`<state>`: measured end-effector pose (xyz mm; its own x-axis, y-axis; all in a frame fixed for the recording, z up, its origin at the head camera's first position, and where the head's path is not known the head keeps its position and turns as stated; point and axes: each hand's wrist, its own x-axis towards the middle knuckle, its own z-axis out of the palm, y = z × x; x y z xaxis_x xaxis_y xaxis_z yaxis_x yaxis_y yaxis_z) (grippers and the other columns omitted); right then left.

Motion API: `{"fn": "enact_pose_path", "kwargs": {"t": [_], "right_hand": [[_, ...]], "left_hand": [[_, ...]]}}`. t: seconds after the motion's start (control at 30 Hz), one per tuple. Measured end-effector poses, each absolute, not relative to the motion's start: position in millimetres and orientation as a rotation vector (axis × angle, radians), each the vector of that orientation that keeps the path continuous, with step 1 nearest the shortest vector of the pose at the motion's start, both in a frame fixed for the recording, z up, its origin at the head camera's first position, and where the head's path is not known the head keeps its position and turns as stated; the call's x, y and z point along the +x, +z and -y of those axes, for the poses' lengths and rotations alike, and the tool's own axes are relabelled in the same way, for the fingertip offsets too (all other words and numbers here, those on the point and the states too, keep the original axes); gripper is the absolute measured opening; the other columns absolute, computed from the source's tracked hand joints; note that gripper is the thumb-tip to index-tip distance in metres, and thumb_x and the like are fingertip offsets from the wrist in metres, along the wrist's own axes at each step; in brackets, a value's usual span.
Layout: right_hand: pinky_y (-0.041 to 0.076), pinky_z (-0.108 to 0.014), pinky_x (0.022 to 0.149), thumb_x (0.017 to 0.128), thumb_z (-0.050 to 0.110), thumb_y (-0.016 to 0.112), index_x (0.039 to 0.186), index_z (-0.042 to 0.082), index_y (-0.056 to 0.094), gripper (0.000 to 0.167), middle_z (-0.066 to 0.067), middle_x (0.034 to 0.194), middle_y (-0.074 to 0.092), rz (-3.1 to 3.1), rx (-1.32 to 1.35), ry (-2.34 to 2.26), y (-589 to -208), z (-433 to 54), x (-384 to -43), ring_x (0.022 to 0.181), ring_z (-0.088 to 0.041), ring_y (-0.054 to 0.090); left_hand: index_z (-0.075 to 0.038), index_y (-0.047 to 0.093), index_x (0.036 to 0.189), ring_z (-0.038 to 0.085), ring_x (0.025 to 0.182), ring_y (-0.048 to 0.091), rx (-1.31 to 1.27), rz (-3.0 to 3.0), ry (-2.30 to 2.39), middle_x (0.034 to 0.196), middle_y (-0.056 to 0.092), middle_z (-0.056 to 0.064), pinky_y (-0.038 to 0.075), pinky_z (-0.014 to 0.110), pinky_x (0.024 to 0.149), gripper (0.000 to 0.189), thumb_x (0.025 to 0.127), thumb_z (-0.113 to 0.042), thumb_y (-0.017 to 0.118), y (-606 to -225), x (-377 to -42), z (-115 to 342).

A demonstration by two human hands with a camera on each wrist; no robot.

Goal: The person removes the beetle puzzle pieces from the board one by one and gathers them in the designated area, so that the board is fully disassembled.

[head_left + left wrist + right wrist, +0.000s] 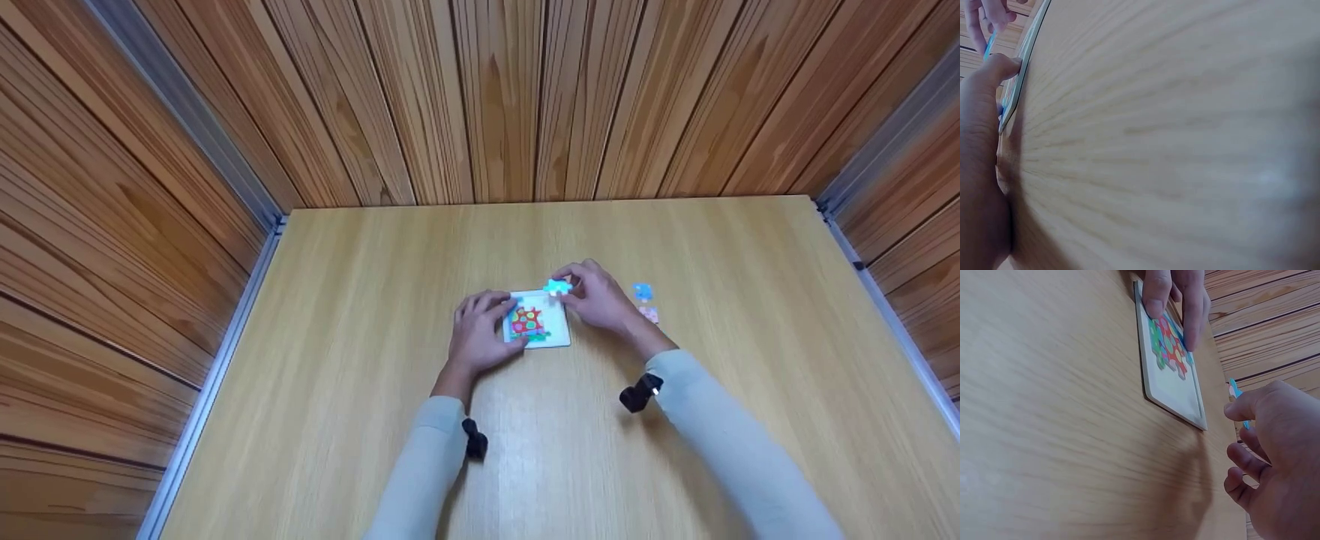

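A square white puzzle board (556,330) lies on the table, its left part filled with joined pieces (527,321) in red, green and blue, some with round spots. My left hand (478,330) rests across the board's left side, thumb and index finger pressing on its face at the pieces, as the right wrist view also shows. Between thumb and fingertips my right hand (598,296) pinches a light-blue puzzle piece (557,287) over the board's far right corner. In the right wrist view that piece (1234,389) stands tilted, partly hidden by the thumb.
Two loose puzzle pieces lie right of the board: a blue one (643,292) and a pinkish one (649,313), close to the right forearm. Wood-panelled walls (495,105) with metal corner posts enclose the table (360,300) at the back and both sides.
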<state>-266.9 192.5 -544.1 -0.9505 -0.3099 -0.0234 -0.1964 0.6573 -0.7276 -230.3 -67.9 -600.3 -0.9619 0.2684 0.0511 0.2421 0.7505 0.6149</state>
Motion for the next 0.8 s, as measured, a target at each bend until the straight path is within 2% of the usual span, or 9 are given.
{"fn": "enact_pose_path", "kwargs": {"t": [0.33, 0.67, 0.8], "right_hand": [[0.049, -0.037, 0.093, 0.109, 0.007, 0.070, 0.142, 0.006, 0.071, 0.033, -0.021, 0.126, 0.061, -2.742, -0.401, -1.149, -538, -209, -273, 0.117, -0.035, 0.062], [0.045, -0.036, 0.093, 0.111, 0.012, 0.068, 0.147, 0.007, 0.067, 0.036, -0.020, 0.132, 0.057, -2.703, -0.336, -1.175, -527, -226, -278, 0.120, -0.032, 0.054], [0.045, -0.036, 0.092, 0.110, 0.009, 0.068, 0.147, 0.005, 0.067, 0.037, -0.021, 0.133, 0.057, -2.720, -0.351, -1.170, -520, -234, -281, 0.120, -0.033, 0.054]], "left_hand": [[-0.020, 0.065, 0.160, 0.036, 0.163, 0.040, 0.404, -2.891, 0.998, 0.168, 0.057, 0.005, 0.022, 0.064, 0.140, 0.078, 0.093, -0.058, 0.078, -599, -230, 67], [-0.021, 0.066, 0.159, 0.036, 0.163, 0.041, 0.408, -2.899, 1.004, 0.168, 0.057, 0.004, 0.021, 0.064, 0.141, 0.077, 0.093, -0.058, 0.078, -600, -229, 67], [-0.021, 0.065, 0.160, 0.036, 0.163, 0.040, 0.413, -2.898, 1.003, 0.169, 0.057, 0.004, 0.020, 0.065, 0.141, 0.077, 0.093, -0.058, 0.078, -600, -229, 67]]}}
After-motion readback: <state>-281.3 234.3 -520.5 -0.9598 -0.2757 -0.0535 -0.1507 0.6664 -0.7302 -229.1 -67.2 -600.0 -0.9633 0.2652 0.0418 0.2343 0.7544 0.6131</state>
